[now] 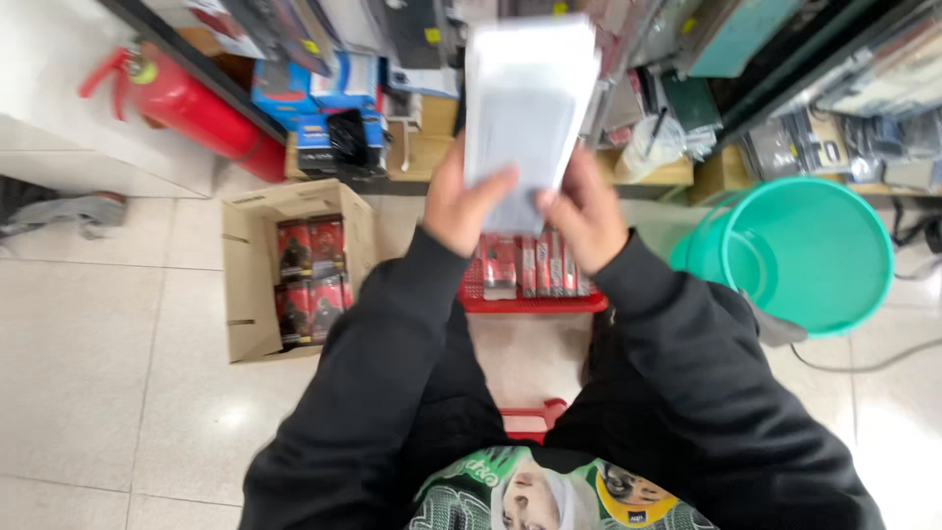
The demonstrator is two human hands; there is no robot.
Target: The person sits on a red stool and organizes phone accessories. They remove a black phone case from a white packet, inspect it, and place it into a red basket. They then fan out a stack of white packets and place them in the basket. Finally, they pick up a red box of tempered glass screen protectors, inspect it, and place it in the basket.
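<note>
Both arms reach forward and up from the body, sleeved in black to the wrists, elbows bent and spread so that the forearms converge toward the stack of white packets (530, 98); the left hand (469, 208) grips the lower left edge of the stack, thumb laid across its front and pointing right, fingers hidden behind; the right hand (586, 211) grips the lower right edge of the stack, thumb pressed on the front and pointing left, knuckles turned outward; the two thumbs lie close together below the middle of the stack, apart; both wrists are bare just past the cuffs.
</note>
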